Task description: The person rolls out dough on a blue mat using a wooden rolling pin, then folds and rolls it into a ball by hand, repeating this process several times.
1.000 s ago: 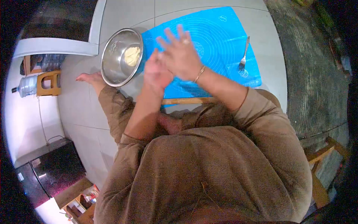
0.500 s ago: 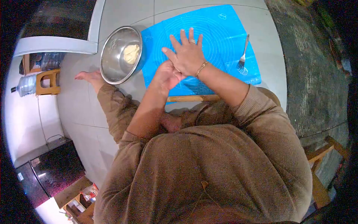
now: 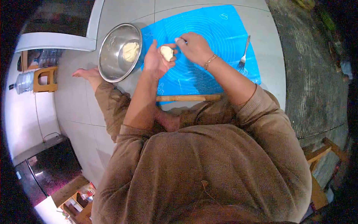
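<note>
In the head view, we hold the dough piece (image 3: 167, 53) in our left hand (image 3: 154, 64), palm turned up and fingers curled round its sides; our right hand (image 3: 196, 47) is just beside it at 3 o'clock, fingers folded in with the thumb against them, and we cannot tell whether anything is pinched there.

At 9 o'clock from our hands is the bowl (image 3: 106, 61), its right rim over the left edge of the mat (image 3: 209, 22); the larger dough (image 3: 131, 52) lies inside, toward the bowl's 3 o'clock; the fork (image 3: 245, 55) lies near the mat's right edge, handle toward 12 o'clock; the rolling pin (image 3: 188, 98) runs along the near edge at 6 o'clock. We have open mat toward 12 and 1 o'clock, and between our right hand and the fork; toward 9 o'clock the bowl's rim leaves our left hand little room.

Half a second ago our right hand was spread over our left; now they have parted and the dough piece shows; the fork and larger dough keep their places.
</note>
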Motion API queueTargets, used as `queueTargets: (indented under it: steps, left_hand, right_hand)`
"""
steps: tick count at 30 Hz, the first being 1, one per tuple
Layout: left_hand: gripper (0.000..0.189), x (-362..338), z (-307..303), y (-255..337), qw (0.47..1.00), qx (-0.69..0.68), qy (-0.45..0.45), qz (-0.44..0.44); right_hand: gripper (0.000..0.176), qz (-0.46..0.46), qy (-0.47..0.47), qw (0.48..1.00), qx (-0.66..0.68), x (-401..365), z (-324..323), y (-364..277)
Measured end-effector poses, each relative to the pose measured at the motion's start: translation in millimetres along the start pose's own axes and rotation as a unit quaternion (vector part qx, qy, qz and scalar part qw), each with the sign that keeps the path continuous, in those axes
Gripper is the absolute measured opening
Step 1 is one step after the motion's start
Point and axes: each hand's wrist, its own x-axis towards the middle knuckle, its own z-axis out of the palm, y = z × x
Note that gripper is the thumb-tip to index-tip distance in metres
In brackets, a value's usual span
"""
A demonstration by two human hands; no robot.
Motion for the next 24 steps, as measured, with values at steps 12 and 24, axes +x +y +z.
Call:
queueTargets:
  steps: [12,24]
  left_hand:
    - [0.024,6,-1,-5,0.995,-0.052,0.043,0.07]
    - [0.022,15,-39,-10,0.948,0.171,0.256,0.085]
  right_hand:
    - [0.04,0.01,-0.015,1.0,0.01,1,2,9]
    - [0.026,-0.103,-0.42,0.887,-0.163,-69,48,-30]
